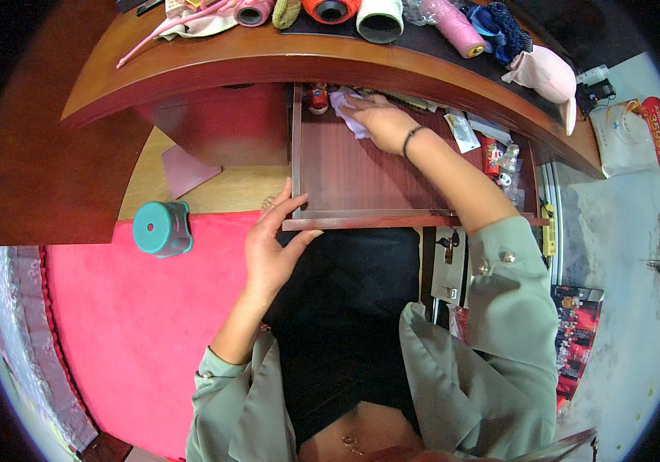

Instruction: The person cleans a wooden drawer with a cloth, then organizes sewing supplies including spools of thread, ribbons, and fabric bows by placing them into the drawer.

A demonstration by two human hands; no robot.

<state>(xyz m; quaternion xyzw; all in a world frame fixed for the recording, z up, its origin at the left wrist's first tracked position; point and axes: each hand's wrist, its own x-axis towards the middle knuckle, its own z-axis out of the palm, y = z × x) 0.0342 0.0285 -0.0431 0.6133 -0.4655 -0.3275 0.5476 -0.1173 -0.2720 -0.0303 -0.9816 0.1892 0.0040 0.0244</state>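
A wooden drawer (376, 179) is pulled out from under the desk in front of me. My left hand (275, 237) grips its front left corner, thumb on the front panel and fingers at the side wall. Toward the drawer's back left, my right hand (379, 118) presses a lilac cloth (353, 130) against the bottom. A small red figure (319, 98) stands left of the cloth. Along the drawer's right side lie white packets (463, 131), a red container (490, 156), a panda figurine (504, 179) and clear plastic pieces.
Yarn cones (380, 22) and a pink plush item (543, 81) stand on the curved desktop (237, 52). A teal stool (159, 228) sits on a pink rug (150, 323) at left. White bag (621, 138) at right; keys (451, 239) hang below the drawer.
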